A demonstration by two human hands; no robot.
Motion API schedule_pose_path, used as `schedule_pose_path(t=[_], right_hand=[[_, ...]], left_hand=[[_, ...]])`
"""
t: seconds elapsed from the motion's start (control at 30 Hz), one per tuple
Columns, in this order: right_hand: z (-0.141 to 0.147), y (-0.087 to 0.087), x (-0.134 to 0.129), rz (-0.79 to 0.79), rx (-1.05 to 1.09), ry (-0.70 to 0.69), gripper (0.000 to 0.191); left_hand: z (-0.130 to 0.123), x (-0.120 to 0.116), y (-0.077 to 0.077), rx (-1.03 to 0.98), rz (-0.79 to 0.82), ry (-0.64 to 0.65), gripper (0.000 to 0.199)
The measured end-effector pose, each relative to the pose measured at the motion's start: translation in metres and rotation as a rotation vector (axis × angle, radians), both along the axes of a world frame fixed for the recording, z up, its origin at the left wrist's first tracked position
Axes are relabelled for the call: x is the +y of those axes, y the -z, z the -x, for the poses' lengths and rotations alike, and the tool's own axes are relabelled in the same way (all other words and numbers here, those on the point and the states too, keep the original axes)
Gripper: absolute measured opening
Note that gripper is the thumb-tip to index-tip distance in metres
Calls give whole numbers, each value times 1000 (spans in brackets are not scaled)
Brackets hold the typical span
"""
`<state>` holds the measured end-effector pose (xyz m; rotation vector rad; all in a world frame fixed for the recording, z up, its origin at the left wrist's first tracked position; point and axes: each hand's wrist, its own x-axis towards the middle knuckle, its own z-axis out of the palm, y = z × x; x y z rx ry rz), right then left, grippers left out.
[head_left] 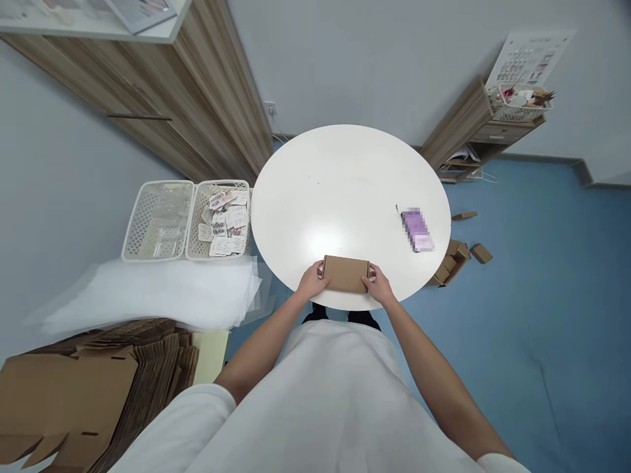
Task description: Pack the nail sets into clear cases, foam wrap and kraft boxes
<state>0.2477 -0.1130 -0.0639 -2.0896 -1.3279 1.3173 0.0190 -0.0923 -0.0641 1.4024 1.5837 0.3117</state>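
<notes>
A closed brown cardboard box lies at the near edge of the round white table. My left hand grips its left end, and my right hand grips its right end, thumbs toward the near corners. What is inside the box is hidden. To the right on the table lies a blurred purple item.
White baskets, one with printed cards and one with clear plastic items, stand left of the table. Below them are white sheets and stacked flat cardboard. An open carton with small boxes sits on the floor at right.
</notes>
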Motion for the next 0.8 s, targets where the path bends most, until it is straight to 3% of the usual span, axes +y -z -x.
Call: schedule_pose_path(t=[0.2,0.33,0.57,0.8], right_hand=[[-29,-6,6,-28,-30,-11,57],[-75,-15,4,-67,-31,2,55],[-194,-26,-21,-80,-107,131,43],[-294,-15,-62,-46,-198,337,45]], left_hand=[[-28,4,-16,32,-16,-19,50],[-71,12,-25,46,7,40,53],[-196,32,-36,84,58,267,54],[-329,43,-33,124,70,499,60]])
